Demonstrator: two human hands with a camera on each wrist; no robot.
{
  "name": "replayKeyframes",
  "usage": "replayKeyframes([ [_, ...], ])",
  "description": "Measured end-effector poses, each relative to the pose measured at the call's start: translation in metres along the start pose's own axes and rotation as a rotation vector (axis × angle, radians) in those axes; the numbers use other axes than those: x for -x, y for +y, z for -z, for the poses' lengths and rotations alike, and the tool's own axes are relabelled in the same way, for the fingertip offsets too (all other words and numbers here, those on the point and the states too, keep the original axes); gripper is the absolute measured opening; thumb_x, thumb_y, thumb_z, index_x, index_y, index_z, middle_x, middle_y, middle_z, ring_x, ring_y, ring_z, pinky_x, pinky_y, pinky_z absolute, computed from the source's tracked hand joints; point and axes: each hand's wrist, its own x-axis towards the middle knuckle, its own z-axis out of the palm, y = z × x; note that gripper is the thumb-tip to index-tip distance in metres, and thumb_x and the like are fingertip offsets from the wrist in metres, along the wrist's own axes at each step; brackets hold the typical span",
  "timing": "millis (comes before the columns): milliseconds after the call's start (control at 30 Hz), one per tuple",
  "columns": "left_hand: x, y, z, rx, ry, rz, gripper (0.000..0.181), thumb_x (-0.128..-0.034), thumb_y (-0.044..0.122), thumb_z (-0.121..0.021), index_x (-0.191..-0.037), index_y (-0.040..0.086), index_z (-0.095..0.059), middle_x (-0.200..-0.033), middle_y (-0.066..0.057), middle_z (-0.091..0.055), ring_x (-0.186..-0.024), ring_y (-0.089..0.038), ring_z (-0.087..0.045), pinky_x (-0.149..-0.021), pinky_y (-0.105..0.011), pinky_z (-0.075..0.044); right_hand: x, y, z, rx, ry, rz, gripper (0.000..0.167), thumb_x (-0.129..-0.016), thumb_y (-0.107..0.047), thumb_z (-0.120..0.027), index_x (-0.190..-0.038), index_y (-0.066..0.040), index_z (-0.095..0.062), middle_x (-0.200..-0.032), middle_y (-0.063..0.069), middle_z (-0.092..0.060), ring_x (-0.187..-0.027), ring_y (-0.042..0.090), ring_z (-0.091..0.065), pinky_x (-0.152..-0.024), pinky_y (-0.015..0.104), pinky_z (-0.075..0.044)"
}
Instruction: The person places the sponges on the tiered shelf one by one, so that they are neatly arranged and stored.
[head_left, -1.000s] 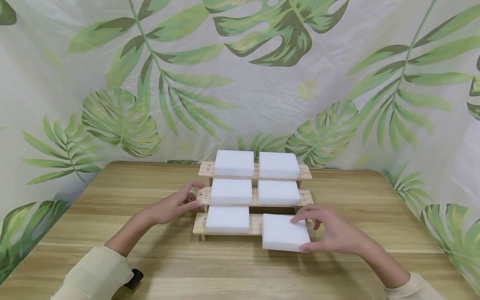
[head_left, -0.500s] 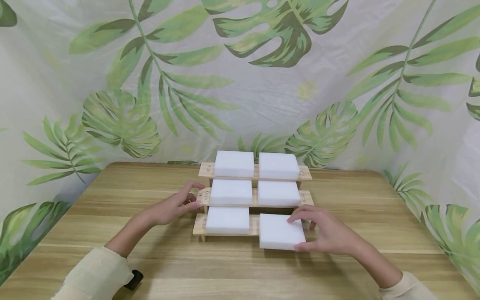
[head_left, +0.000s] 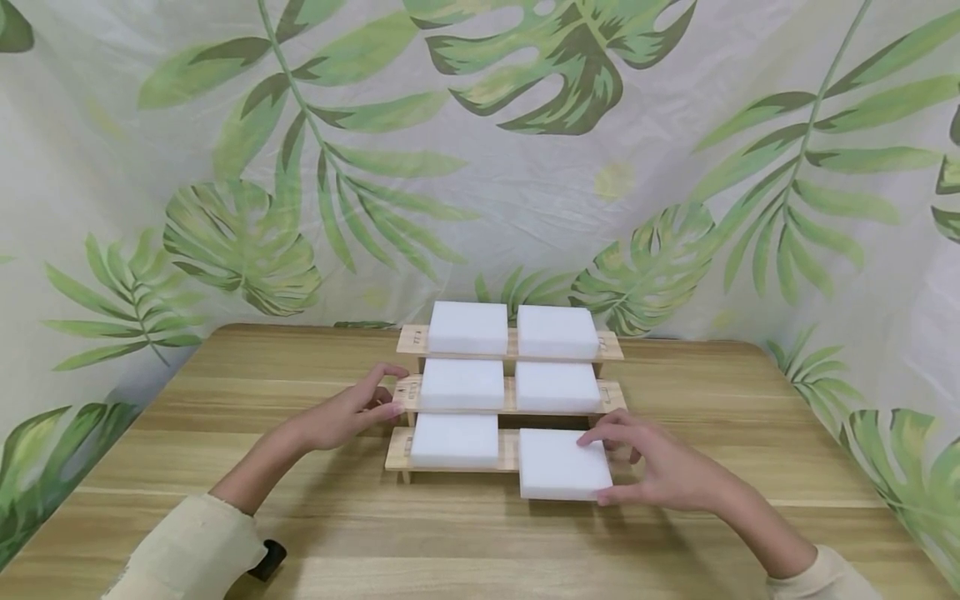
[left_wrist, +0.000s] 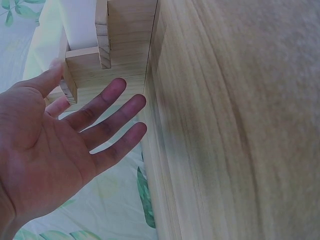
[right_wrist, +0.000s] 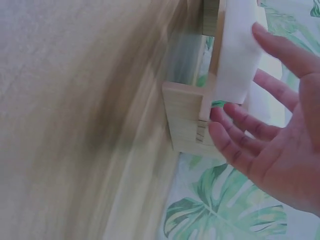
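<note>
A three-step wooden rack (head_left: 507,398) stands on the table with white foam blocks on its tiers. My left hand (head_left: 352,412) pinches the left end of the middle plank; in the left wrist view its thumb and forefinger lie at the plank's end while the other fingers spread free. My right hand (head_left: 671,462) holds a white foam block (head_left: 558,467) by its right side on the bottom tier, thumb at the front corner, forefinger on top. That block juts past the plank's front edge. Left of it sits another foam block (head_left: 455,439), set farther back.
Two foam blocks sit on each of the upper tiers, such as the top left block (head_left: 468,327). A leaf-patterned cloth (head_left: 525,192) hangs behind the wooden table (head_left: 420,550). A small black object (head_left: 268,560) is by the left sleeve.
From one second ago, the right hand and its foam block have shifted slightly left. Over the last half second the block has barely moved while the hand edged right. The left hand is still.
</note>
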Motion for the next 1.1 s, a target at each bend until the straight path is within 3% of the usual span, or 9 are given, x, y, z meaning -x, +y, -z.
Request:
replayKeyframes([
  [67,0.000,0.001,0.000,0.007,-0.001,-0.001,0.050,-0.1121,0.020,-0.049,-0.150,-0.001,-0.023,-0.108,-0.017,-0.068,-0.106,-0.032,-0.065,-0.090,-0.052,-0.050,0.001,-0.001,0.002,0.005,-0.013,-0.014,0.051,-0.084,-0.034,-0.089,-0.127,-0.019,-0.067,-0.112,0.000,-0.058,-0.095,0.015,-0.055,-0.073,0.032,-0.052],
  [300,0.000,0.000,0.000,0.006,-0.005,0.002,0.050,-0.1122,0.021,-0.049,-0.150,0.001,-0.023,-0.107,-0.017,-0.068,-0.106,-0.033,-0.064,-0.090,-0.053,-0.049,-0.003,0.003,0.002,-0.027,-0.015,0.097,0.045,-0.086,-0.020,-0.087,-0.124,-0.007,-0.066,-0.082,-0.008,-0.058,-0.079,0.006,-0.057,-0.076,0.030,-0.051],
  [600,0.000,-0.002,0.000,0.005,-0.002,0.002,0.049,-0.1127,0.022,-0.048,-0.149,0.000,-0.024,-0.108,-0.017,-0.068,-0.107,-0.033,-0.065,-0.092,-0.056,-0.048,-0.006,0.007,-0.002,-0.072,0.014,0.015,0.040,-0.085,-0.016,-0.087,-0.120,-0.008,-0.068,-0.080,-0.012,-0.061,-0.072,0.006,-0.059,-0.071,0.031,-0.054],
  [1100,0.000,-0.003,0.001,-0.001,-0.003,-0.002,0.050,-0.1127,0.023,-0.048,-0.149,-0.001,-0.023,-0.109,-0.018,-0.068,-0.108,-0.034,-0.065,-0.091,-0.057,-0.049,-0.010,0.009,-0.005,-0.085,0.069,0.004,0.041,-0.084,-0.013,-0.088,-0.119,-0.002,-0.069,-0.078,-0.010,-0.061,-0.067,0.005,-0.057,-0.063,0.029,-0.053],
])
